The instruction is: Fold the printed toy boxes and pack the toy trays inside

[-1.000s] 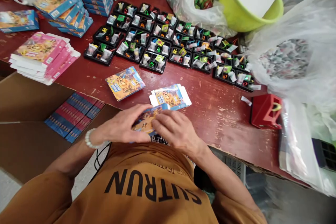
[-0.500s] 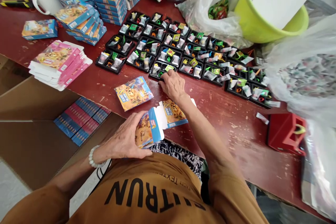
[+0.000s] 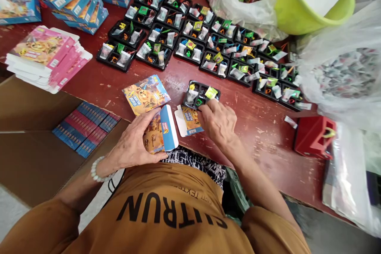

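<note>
My left hand (image 3: 133, 139) is wrapped round a blue printed cardboard box (image 3: 155, 133) whose end flap stands open toward the right. Between the fingers of my right hand (image 3: 218, 121) is the near edge of a black plastic tray (image 3: 201, 94), lifted off the table. Small sachets, a green packet and coloured plastic bits lie in its compartments. Partly under that tray and hand lies a flat blue and yellow box (image 3: 190, 121) with a white flap. Beyond my left hand a printed booklet or card (image 3: 146, 94) rests on the table.
Rows of filled black trays (image 3: 165, 37) cover the table's (image 3: 262, 143) far middle. Pink boxes (image 3: 47, 57) and blue boxes (image 3: 79, 4) are stacked at left, above an open carton (image 3: 26, 158). At right stand a red tape dispenser (image 3: 314, 137), a sachet bag (image 3: 351, 75) and a yellow-green bucket (image 3: 306, 8).
My right hand has pulled one black tray out of the front row, toward me and to the right. My left hand still holds the box, shifted slightly. The view has tilted down.
</note>
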### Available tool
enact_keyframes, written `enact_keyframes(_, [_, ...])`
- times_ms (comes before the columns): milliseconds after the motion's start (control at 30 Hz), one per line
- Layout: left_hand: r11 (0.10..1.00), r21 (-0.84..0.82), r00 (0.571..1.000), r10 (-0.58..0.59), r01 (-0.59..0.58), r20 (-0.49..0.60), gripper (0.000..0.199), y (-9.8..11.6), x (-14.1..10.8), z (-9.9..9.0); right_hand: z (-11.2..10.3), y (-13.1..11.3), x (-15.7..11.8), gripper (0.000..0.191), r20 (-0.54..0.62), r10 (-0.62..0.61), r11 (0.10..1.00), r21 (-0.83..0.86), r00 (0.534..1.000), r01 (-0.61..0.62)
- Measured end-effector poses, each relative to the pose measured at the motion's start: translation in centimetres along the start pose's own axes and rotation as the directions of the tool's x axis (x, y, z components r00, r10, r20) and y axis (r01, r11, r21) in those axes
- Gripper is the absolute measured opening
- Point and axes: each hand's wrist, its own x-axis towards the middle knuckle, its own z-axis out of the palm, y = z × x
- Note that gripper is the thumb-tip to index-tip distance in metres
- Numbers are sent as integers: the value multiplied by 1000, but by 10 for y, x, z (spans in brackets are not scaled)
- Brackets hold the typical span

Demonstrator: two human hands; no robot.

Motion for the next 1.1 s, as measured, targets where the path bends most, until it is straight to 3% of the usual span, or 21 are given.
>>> enact_keyframes(167, [998, -55, 999, 24, -22, 27, 114, 3, -1, 4, 5, -15, -52, 32, 68, -1, 999, 35, 998, -2])
enact_keyframes(300, [997, 49, 999, 53, -53, -4, 115, 6, 1, 14, 6, -20, -61, 30, 99, 51, 990, 129, 994, -63])
enact_keyframes(367, [990, 131, 998, 59, -57, -13, 114, 7, 2, 20, 1, -21, -62, 30, 76, 99, 959, 258, 992, -115])
enact_keyframes(433, [980, 194, 998, 56, -53, -8, 111, 7, 4, 26, -5, -24, -65, 29, 47, 130, 855, 501, 990, -136])
enact_keyframes(533, [965, 256, 999, 49, -47, 0, 109, 7, 6, 34, -14, -30, -68, 37, 40, 53, 519, 853, 998, -62])
enact_keyframes(600, [956, 290, 999, 43, -45, 11, 108, 7, 8, 39, -19, -31, -68, 39, 45, -60, 310, 951, 997, -24])
enact_keyframes(667, [951, 305, 999, 47, -52, 25, 104, 6, 10, 40, -22, -27, -65, 36, 32, -143, 225, 974, 989, 1])
enact_keyframes(700, [952, 301, 998, 53, -60, 30, 102, 6, 11, 40, -22, -22, -63, 34, 19, -154, 256, 966, 988, 22])
enact_keyframes(767, [960, 271, 998, 63, -69, 30, 101, 4, 13, 38, -19, -8, -56, 35, 16, -111, 469, 882, 994, 38])
enact_keyframes(833, [981, 188, 998, 50, -54, 24, 103, 3, 15, 33, -9, 8, -46, 75, 45, -18, 724, 690, 999, -18])
enact_keyframes(867, [991, 127, 999, 33, -37, 28, 103, 2, 16, 30, -2, 15, -40, 95, 75, 12, 807, 588, 997, -54])
enact_keyframes(967, [998, -61, 997, -20, 25, 77, 100, -1, 19, 21, 18, 28, -26, 119, 191, 15, 890, 445, 981, -100])
enact_keyframes(1100, [987, -147, 994, -41, 56, 105, 107, -3, 21, 14, 28, 27, -19, 114, 246, -5, 889, 446, 969, -109])
